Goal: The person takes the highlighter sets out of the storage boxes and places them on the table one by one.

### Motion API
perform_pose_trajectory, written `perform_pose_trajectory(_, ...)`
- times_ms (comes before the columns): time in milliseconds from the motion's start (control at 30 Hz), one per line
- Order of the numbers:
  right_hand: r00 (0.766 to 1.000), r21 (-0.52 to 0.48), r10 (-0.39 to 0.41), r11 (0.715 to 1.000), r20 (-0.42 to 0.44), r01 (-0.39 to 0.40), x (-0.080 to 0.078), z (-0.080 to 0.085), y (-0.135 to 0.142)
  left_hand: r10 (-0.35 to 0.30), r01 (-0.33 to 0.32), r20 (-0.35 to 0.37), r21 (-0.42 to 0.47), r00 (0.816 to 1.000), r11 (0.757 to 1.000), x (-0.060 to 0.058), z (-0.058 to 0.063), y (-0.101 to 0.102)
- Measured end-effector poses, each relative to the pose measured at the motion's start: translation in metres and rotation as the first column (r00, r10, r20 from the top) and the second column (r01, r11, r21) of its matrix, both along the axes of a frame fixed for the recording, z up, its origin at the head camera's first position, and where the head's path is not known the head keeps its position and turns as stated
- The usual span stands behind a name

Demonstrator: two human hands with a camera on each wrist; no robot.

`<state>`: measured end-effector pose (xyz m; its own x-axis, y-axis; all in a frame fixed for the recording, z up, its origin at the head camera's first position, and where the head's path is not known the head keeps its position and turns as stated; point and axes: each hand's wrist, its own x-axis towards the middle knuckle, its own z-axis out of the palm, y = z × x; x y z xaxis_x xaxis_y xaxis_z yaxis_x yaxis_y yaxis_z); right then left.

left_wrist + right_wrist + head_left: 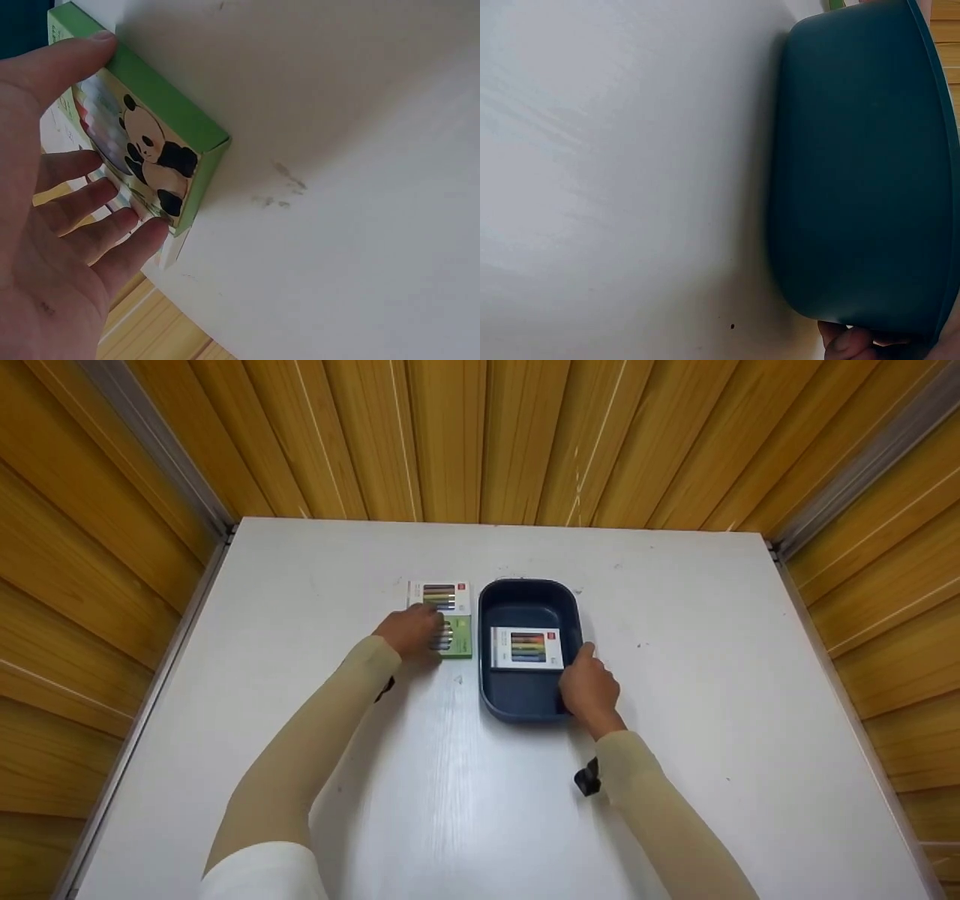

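My left hand [411, 631] spans a flat green crayon box [459, 639], thumb at the near edge and fingertips along the far edge. In the left wrist view, a panda picture and a window with pale sticks show on this green box [150, 142]. Just behind it lies a white crayon box [442, 594] with a window of coloured sticks. My right hand [591, 686] grips the right wall of a dark blue rectangular bin [525, 711]. Inside the bin lies another white crayon box [526, 649]. The right wrist view shows the bin's outer wall [862, 172], with fingers only partly visible.
Everything stands on a white table [360, 551] with small dark marks. Yellow wood-grain panels [450, 442] rise behind it and on both sides. The bin stands just right of the boxes, a narrow gap between them.
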<state>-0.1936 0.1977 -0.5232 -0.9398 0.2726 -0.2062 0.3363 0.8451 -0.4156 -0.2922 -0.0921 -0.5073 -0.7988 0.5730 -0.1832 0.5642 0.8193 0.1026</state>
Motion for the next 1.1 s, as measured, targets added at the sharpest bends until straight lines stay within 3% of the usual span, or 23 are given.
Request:
perform_pose_trajectory(533,1.0,0.002,-0.001,1.0,0.007,0.001,0.0,-0.001,-0.001,-0.062,0.059,-0.062,-0.038,0.996,0.997,0.004,0.01,0.009)
perform_pose_trajectory(667,1.0,-0.001,-0.011,1.0,-0.002,0.011,0.0,-0.002,0.0,-0.084,0.083,-0.068,-0.02,0.994,0.996,0.006,0.013,0.01)
perform_pose_trajectory(900,1.0,-0.016,-0.005,1.0,0.019,0.005,0.0,-0.002,0.0,-0.069,0.068,-0.063,-0.006,0.996,0.998,0.011,0.015,0.01)
perform_pose_trajectory(1100,0.999,-0.026,-0.011,1.0,0.032,0.011,-0.001,-0.002,0.0,-0.099,0.102,-0.104,0.022,0.99,0.995,0.014,0.017,0.011)
